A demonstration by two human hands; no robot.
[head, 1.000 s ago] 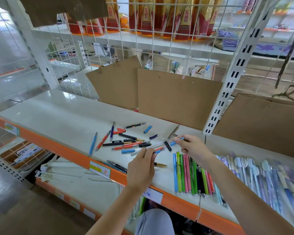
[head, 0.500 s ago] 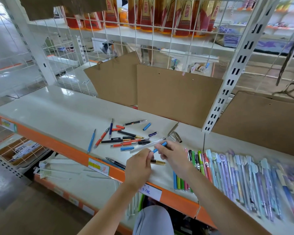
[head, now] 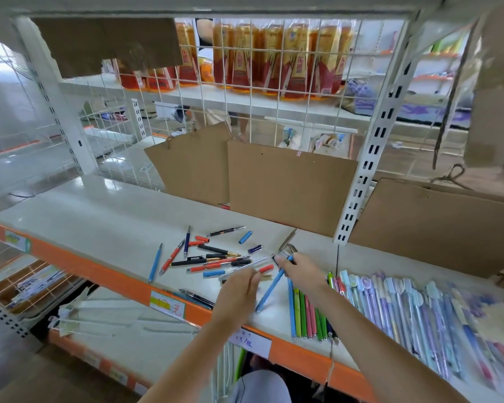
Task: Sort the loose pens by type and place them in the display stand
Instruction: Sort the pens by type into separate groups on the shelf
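The right hand (head: 298, 271), just right of the frame's centre, pinches a long light-blue pen (head: 269, 289) near its upper end between thumb and curled fingers. The pen's long axis runs diagonally, upper end at the fingers toward the upper right, lower tip pointing down-left toward the orange front edge of the white shelf (head: 99, 225); the tip sits at or just above the shelf surface, which of the two I cannot tell. Half a second ago the same pen showed only as a short blue piece lying nearly crosswise between the two hands; now it hangs steeply and shows most of its length.

The left hand (head: 239, 292), at centre just left of the pen, has its fingers curled around the near end of a clear slender pen with a red end (head: 250, 266), whose axis runs from lower left up to the right. That grip looks unchanged from the earlier frame.

Above and left of the hands lies the scattered heap of loose red, black and blue pens (head: 207, 257), pointing every way, in the same spread as before. To the right of the held pen a row of thin green, blue and pink pens (head: 303, 312) lies side by side, tips toward the shelf edge, and further right a blurred row of pastel purple and blue pens (head: 405, 309). Brown cardboard sheets (head: 288, 184) stand against the wire grid behind.
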